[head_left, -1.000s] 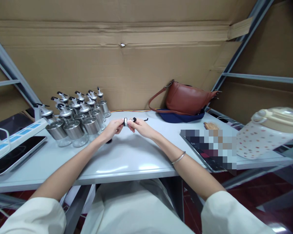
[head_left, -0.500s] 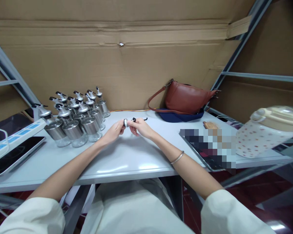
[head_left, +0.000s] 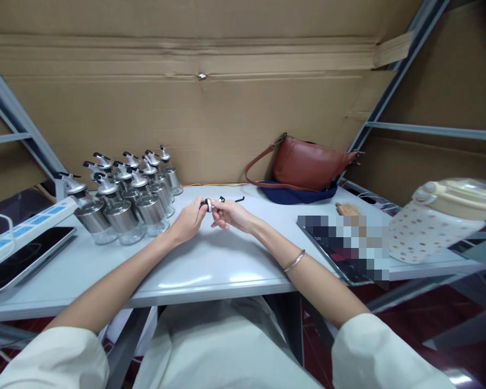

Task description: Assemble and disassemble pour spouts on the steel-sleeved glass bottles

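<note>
Above the middle of the table, both hands meet on a small silver-and-black pourer top (head_left: 209, 205), like those on the glass bottles. My left hand (head_left: 188, 220) is closed on its black lower end, with the fingertips pinched together. From the other side my right hand (head_left: 238, 216) grips the upper part between thumb and forefinger, its other fingers curled loosely below. A black lever tip (head_left: 240, 199) sticks out past the right knuckles. My fingers cover much of the piece. Several glass bottles with steel sleeves (head_left: 121, 216) and pourer tops stand to the left.
A white power strip (head_left: 28, 229) and a dark flat device (head_left: 28, 256) lie at the left. A brown bag (head_left: 311, 162) rests on a navy cloth item (head_left: 299, 195) behind. Rightward are a blurred-out flat object (head_left: 340, 248), a wooden piece (head_left: 347, 209) and a dotted pot (head_left: 421, 232).
The silver ring has turned slightly, and more of the black lower end shows at my left fingertips. My right hand's lower fingers have shifted a little. The bottles have not moved.
</note>
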`<state>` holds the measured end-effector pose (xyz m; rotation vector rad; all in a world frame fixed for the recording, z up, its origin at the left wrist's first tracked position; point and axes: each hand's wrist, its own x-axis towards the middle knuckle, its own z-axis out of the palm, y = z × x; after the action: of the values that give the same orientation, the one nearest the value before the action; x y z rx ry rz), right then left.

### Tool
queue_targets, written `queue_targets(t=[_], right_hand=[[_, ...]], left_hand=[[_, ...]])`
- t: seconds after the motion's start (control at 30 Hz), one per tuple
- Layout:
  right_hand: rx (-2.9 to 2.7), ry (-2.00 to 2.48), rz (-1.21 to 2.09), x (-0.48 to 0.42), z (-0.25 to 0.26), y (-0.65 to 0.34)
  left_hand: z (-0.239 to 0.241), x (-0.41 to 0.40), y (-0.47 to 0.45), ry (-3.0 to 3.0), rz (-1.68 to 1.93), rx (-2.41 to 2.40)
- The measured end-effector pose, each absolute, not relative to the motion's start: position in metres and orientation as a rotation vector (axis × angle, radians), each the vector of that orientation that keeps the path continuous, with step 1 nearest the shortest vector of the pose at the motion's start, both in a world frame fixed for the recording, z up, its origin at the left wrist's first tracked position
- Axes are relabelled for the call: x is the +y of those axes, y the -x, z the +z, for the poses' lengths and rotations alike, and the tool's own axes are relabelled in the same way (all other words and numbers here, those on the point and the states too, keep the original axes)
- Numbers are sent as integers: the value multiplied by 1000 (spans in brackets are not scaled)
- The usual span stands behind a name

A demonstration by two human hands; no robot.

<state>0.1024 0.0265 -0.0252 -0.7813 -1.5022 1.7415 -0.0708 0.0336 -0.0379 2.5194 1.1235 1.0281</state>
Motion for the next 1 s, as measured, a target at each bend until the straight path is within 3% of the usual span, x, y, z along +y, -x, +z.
queue_targets(t=[0.23, 0.73, 1.0], right_hand=[[-1617, 747, 1546, 24, -24, -99], [-1475, 793, 1666, 24, -20, -101], [-1448, 960, 1438, 24, -15, -101]], left_hand=[[-34, 32, 68, -2399, 1098, 1073], [-32, 28, 68, -2443, 1033, 1072], [-25, 24, 69, -2565, 960, 1013]])
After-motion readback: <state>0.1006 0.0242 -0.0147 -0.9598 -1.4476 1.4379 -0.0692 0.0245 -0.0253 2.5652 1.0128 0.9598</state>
